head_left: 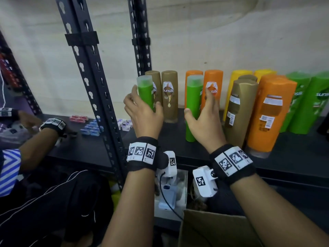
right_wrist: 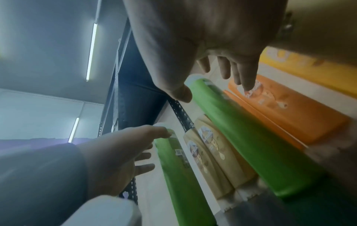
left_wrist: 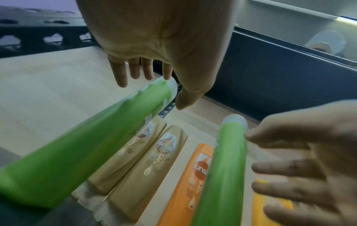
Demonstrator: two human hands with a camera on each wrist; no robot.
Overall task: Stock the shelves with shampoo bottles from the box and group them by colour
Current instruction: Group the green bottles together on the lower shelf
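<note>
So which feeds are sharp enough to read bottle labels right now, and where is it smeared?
Head view: sharp at centre, the brown bottle label reads clearly, edges soft and bowed. Left wrist view: near green bottle motion-smeared. Right wrist view: green bottle blurred, ceiling light glaring.

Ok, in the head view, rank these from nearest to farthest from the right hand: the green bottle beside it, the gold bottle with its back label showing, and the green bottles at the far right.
1. Green bottle, against the right hand.
2. Gold bottle, just right of it.
3. Far-right green bottles, at the shelf's end.
</note>
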